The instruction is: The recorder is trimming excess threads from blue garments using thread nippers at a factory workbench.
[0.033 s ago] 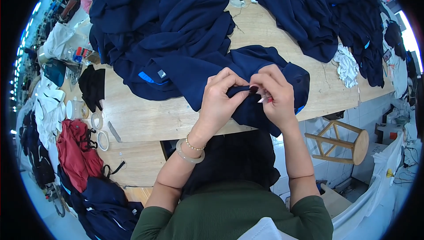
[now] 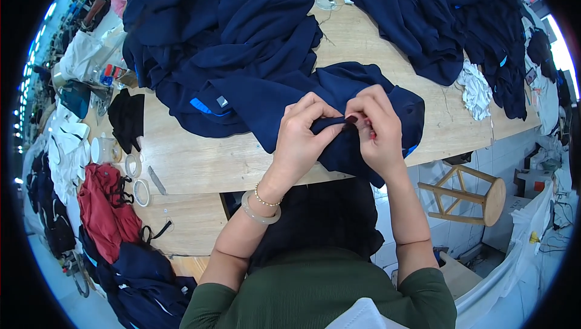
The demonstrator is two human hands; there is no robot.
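A navy garment [image 2: 266, 102] with a bright blue strip and a small pale label lies across the table in front of me. My left hand [image 2: 302, 132] pinches a folded edge of it between thumb and forefinger. Against that edge, my right hand [image 2: 378, 124] is closed, its fingertips meeting the left ones. A tiny dark bit [image 2: 350, 121] shows at the right fingertips, and something red peeks out by the palm; neither can be made out. The garment's near part hangs over the table's front edge by my lap.
Navy garments [image 2: 230, 32] are heaped at the far left, more [image 2: 411, 26] at the far right. On the table's left lie tape rolls [image 2: 141, 193], a grey blade-like tool [image 2: 157, 180], black cloth [image 2: 126, 120] and a red bag [image 2: 109, 208]. A wooden stool [image 2: 493, 200] stands at the right.
The fingers of my right hand have curled in slightly, covering more of the red thing by the palm. My left hand and the garment have hardly moved.
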